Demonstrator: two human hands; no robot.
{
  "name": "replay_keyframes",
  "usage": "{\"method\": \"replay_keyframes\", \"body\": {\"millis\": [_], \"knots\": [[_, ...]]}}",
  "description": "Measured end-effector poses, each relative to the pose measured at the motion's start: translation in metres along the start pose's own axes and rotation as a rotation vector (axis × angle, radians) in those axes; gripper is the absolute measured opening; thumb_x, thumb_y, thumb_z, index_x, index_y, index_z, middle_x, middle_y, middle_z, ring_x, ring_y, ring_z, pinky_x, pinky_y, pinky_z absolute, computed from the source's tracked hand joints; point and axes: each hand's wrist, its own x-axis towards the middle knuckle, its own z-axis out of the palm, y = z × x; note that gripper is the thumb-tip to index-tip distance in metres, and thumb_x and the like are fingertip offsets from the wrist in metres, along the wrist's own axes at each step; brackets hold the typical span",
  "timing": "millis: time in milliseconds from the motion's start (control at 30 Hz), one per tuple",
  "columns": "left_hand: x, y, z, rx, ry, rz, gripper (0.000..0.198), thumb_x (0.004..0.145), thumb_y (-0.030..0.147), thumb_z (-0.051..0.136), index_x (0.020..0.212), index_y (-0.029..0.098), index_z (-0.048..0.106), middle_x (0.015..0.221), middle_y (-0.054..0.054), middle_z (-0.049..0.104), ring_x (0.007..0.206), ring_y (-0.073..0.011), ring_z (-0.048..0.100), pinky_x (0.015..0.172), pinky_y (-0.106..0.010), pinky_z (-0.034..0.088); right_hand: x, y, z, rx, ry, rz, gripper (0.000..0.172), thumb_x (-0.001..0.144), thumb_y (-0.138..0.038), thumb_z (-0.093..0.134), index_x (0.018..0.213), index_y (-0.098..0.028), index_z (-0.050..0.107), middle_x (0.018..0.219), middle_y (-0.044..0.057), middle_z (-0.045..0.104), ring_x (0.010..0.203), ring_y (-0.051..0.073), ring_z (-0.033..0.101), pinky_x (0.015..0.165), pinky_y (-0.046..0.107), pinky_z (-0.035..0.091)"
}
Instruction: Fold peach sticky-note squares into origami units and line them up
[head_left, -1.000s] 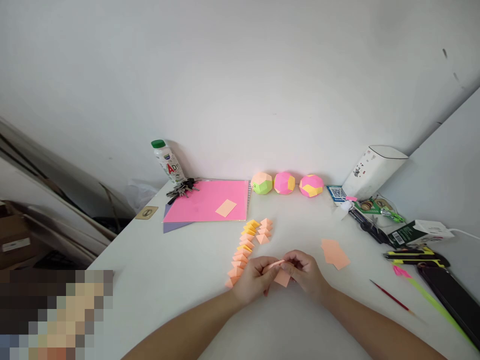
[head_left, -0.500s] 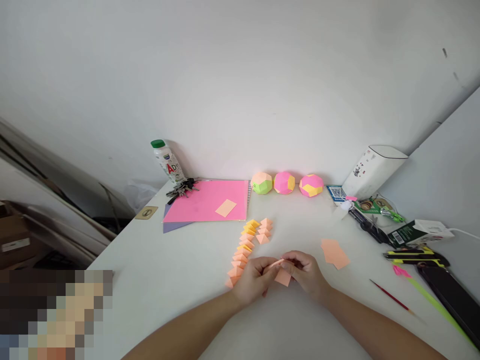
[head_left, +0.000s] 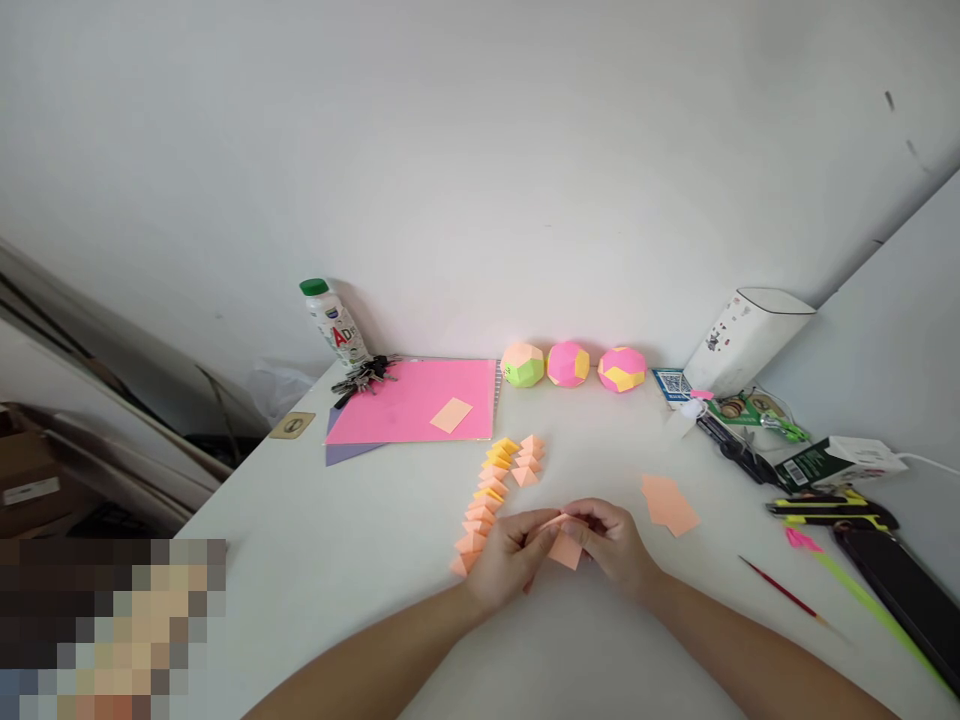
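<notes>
Between my two hands is a small piece of peach paper (head_left: 567, 550), partly covered by my fingers. My left hand (head_left: 510, 560) pinches its left side, thumb in front. On the other side, my right hand (head_left: 609, 540) grips the upper right with thumb and fingers. A long row of folded peach and yellow paper pieces (head_left: 480, 517) runs just beyond my left hand, its near end close to the knuckles. Beside it stands a shorter row of folded peach pieces (head_left: 529, 462). To the right of my right hand lie flat peach paper sheets (head_left: 669, 505).
At the wall sit three faceted paper balls (head_left: 568, 364). Left of them are a pink sheet (head_left: 405, 405), keys (head_left: 364, 376) and a bottle (head_left: 334, 325). On the right lie a red brush (head_left: 780, 587), a yellow-black cutter (head_left: 832, 510), a black case (head_left: 904, 575) and a white container (head_left: 750, 340).
Both hands stay in nearly the same place. The held paper's top part has tilted slightly, showing more of its face between my thumbs.
</notes>
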Motion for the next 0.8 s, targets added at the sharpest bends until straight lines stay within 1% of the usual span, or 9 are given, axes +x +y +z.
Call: {"method": "replay_keyframes", "body": {"millis": [300, 567, 800], "knots": [[0.0014, -0.0056, 0.0002, 0.001, -0.006, -0.004, 0.047, 0.088, 0.050, 0.045, 0.112, 0.015, 0.066, 0.043, 0.007, 0.037, 0.034, -0.0067, 0.035, 0.035, -0.019, 0.030, 0.0009, -0.0005, 0.0010, 0.023, 0.003, 0.007, 0.025, 0.076, -0.041, 0.068, 0.079, -0.017, 0.064, 0.062, -0.001, 0.056, 0.054, 0.012, 0.049, 0.048, 0.024, 0.043], [0.0013, -0.0048, -0.0001, 0.014, -0.008, -0.013, 0.048, 0.088, 0.051, 0.044, 0.109, 0.014, 0.067, 0.042, 0.007, 0.035, 0.033, -0.0068, 0.035, 0.034, -0.019, 0.029, 0.0005, -0.0006, 0.0005, -0.005, -0.014, 0.005, 0.025, 0.078, -0.042, 0.066, 0.077, -0.017, 0.063, 0.061, -0.001, 0.053, 0.054, 0.012, 0.048, 0.049, 0.025, 0.042], [0.0011, -0.0046, 0.0001, 0.027, -0.009, -0.010, 0.047, 0.087, 0.052, 0.044, 0.098, 0.014, 0.069, 0.043, 0.007, 0.035, 0.034, -0.0070, 0.034, 0.034, -0.020, 0.029, 0.0014, -0.0037, 0.0003, -0.019, -0.021, 0.003, 0.028, 0.077, -0.044, 0.066, 0.073, -0.017, 0.061, 0.060, -0.002, 0.050, 0.054, 0.011, 0.044, 0.048, 0.024, 0.040]]}}
